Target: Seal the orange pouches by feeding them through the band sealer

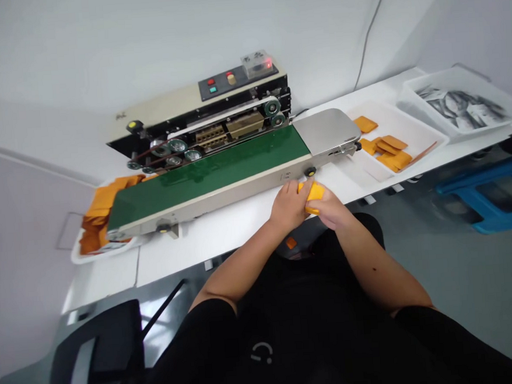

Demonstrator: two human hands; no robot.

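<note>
Both hands meet at the table's front edge, just below the metal end of a band sealing machine (233, 123). Between them is an orange pouch (312, 191). My left hand (288, 204) is closed on its left side, and my right hand (332, 209) grips it from the right. Fingers cover part of the pouch, so its opening cannot be made out. Just above the hands is a black knob (310, 172) on the conveyor's side. The machine's green belt (219, 165) runs off to the left.
A white bin (427, 136) with several orange pouches stands right of the machine. Beyond it, another bin (508, 110) holds silvery packets. Orange pouches (107, 202) heap in a basket at the left end. A blue stool (497, 195) and a black chair (103, 337) stand on the floor.
</note>
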